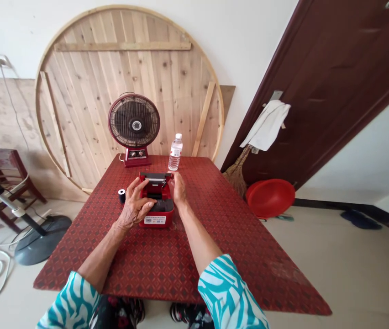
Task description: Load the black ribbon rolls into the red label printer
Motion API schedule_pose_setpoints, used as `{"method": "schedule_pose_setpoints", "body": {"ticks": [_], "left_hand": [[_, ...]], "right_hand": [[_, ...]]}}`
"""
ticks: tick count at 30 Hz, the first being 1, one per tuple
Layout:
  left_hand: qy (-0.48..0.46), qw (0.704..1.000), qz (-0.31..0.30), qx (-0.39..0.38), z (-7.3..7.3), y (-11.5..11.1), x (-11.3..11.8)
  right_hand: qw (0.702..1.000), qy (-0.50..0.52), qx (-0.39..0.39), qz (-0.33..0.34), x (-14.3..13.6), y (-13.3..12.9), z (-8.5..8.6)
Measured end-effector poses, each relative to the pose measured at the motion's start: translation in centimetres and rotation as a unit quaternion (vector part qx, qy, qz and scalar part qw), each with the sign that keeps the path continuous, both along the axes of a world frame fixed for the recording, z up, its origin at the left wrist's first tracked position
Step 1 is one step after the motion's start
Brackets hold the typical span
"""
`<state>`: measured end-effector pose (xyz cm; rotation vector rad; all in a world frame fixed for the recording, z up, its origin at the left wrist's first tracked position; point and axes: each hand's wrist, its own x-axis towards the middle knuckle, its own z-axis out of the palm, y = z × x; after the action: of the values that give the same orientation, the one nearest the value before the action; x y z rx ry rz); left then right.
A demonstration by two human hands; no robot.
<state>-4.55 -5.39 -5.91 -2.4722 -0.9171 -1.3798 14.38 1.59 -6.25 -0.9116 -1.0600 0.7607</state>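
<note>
A small red and black printer (156, 219), probably a receipt or label printer, sits on the table with its lid (156, 175) raised and its inner compartment showing. My left hand (136, 203) lies over its left side with fingers spread, the thumb reaching to the black front part and the fingertips near the open compartment. At the right edge of the lid, my right hand (178, 188) is closed, fingers curled against the lid's corner. Just left of the printer stands a small black roll (122, 196) with a white end, partly beside my left hand.
The table (215, 237) has a red patterned cover. Behind the printer stand a red fan (134, 125) and a clear water bottle (176, 152). A round wooden board (129, 68) leans on the wall. Red basins (271, 197) and a broom (237, 173) are at right, a black stand base (42, 240) at left.
</note>
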Motion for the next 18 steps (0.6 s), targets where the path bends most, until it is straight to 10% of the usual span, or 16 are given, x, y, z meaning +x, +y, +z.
{"method": "schedule_pose_setpoints", "body": {"ticks": [8,18], "left_hand": [[-0.062,0.997,0.036,-0.035,-0.4,0.2,-1.1],[-0.046,0.99,0.086,-0.103,-0.3,-0.7,-1.3]], "right_hand": [[0.994,-0.065,0.031,-0.081,-0.6,-5.3,-3.9],[0.989,-0.097,0.047,-0.1,-0.7,-5.6,-4.5]]}}
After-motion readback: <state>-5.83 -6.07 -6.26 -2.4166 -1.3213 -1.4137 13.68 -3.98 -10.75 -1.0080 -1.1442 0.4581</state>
